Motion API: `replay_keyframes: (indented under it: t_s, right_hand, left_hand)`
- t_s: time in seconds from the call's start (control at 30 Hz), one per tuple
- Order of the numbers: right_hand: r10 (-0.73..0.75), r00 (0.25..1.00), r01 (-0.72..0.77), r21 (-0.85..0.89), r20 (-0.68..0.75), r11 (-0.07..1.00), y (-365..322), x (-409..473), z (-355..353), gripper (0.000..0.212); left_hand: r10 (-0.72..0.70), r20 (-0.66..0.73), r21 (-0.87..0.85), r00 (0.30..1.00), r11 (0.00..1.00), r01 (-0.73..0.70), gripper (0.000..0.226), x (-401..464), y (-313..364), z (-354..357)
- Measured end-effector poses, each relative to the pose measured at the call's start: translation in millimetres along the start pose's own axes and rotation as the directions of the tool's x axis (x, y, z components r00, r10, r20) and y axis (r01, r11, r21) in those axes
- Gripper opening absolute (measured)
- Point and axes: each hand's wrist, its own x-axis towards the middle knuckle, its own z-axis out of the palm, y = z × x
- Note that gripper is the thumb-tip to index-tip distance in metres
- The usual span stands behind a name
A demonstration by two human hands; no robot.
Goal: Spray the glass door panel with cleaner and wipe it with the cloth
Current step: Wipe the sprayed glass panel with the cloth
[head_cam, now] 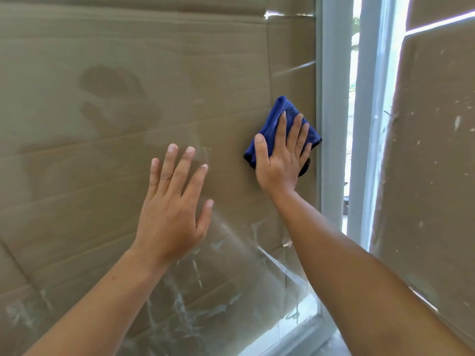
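The glass door panel (102, 176) fills most of the view, with brown cardboard behind it. White streaks and smears show on its lower part. My right hand (282, 155) presses a folded blue cloth (276, 116) flat against the glass, close to the panel's right edge, fingers straight. My left hand (172, 201) lies flat on the glass to the left of the cloth, fingers spread, holding nothing. No spray bottle is in view.
A white door frame (334, 111) runs vertically just right of the cloth. Beyond it is a narrow bright gap (350, 124) to the outside, then a second frame and another cardboard-backed pane (431, 150) at the right. The frame's bottom rail (295, 337) sits low right.
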Motion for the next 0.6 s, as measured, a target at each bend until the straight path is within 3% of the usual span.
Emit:
replay_keyframes:
  t_s: [0.17,0.27,0.6]
  right_hand:
    - [0.246,0.968,-0.249,0.086,0.050,0.965,37,-17,-3,0.086]
    - [0.309,0.946,-0.318,0.093,0.095,0.944,41,-32,0,0.082]
    - [0.150,0.987,-0.152,0.035,0.053,0.988,-41,89,-31,0.070]
  left_hand:
    - [-0.017,0.004,-0.028,1.000,0.999,0.017,0.060,8,14,1]
    - [-0.033,-0.020,-0.030,0.999,0.999,0.033,0.063,13,14,0]
    - [-0.037,-0.102,0.022,0.994,0.999,0.040,0.065,47,-11,-20]
